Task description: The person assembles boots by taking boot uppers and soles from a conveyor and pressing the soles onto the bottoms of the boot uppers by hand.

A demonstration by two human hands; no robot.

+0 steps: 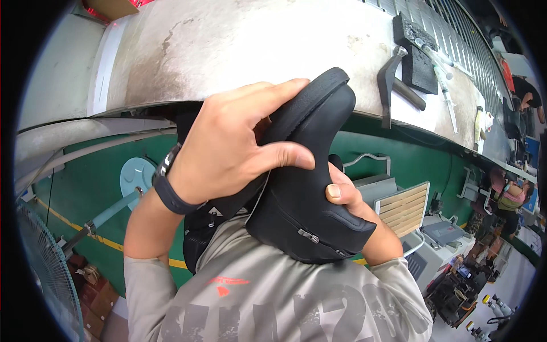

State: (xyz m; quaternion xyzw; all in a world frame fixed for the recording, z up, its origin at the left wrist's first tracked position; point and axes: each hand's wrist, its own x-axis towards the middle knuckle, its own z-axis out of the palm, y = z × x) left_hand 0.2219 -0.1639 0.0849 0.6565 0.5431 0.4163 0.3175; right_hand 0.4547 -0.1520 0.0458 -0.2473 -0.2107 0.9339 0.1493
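The left hand point(228, 148) is wrapped over the upper side of a black boot point(305, 188), fingers reaching across the sole edge and the thumb pressed on its flank. The right hand point(356, 214) cups the boot from beneath, only its thumb and knuckles showing, so both hands are closed on it. The boot is held up close to the person's chest, sole point(310, 97) tilted away toward the counter point(239, 45), with a small zip pull point(307, 235) on the lower side.

To handle it well I would judge that the lower hand should carry the weight while the upper one only steadies and turns, keeping the thumb off the zip so it is not dragged.

A dark wristband point(171, 188) sits on the left wrist above the grey sleeve. Beyond, on the counter, lie a pair of black pliers point(393, 80), a black foam pad point(419, 57) and a few syringes point(441, 74), all well apart from the boot. Below the counter's edge are a green panel point(85, 182), a wire fan guard point(48, 273) at the left and a slatted grey unit point(401, 205) just beside the right hand, which could crowd any wide swing on that side
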